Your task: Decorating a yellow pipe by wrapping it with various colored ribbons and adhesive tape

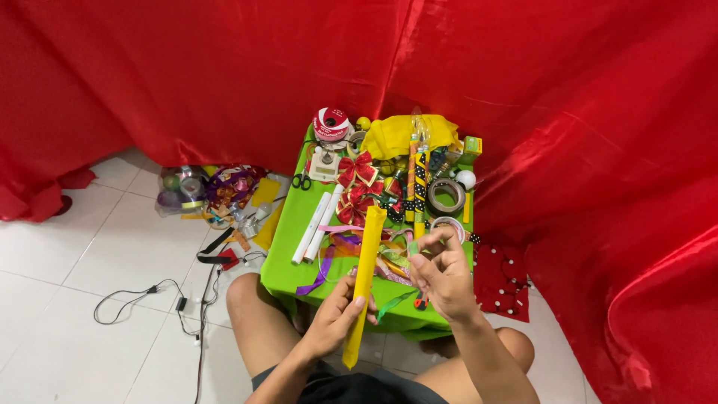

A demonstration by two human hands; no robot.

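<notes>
Red drapes behind a small green bench (288, 251) crowded with ribbons and tape rolls.
Left hand (334, 318) — fingers clenched around a long yellow roll (364, 277), held upright over the bench's near edge; right hand (443, 275) pinches a green ribbon (395, 302) just beside it.

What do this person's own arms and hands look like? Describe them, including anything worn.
Both forearms are bare, with no sleeves in view. The left hand and right hand wear no gloves, and no rings, watch or bracelets can be seen. Dark shorts show at the lap.
</notes>
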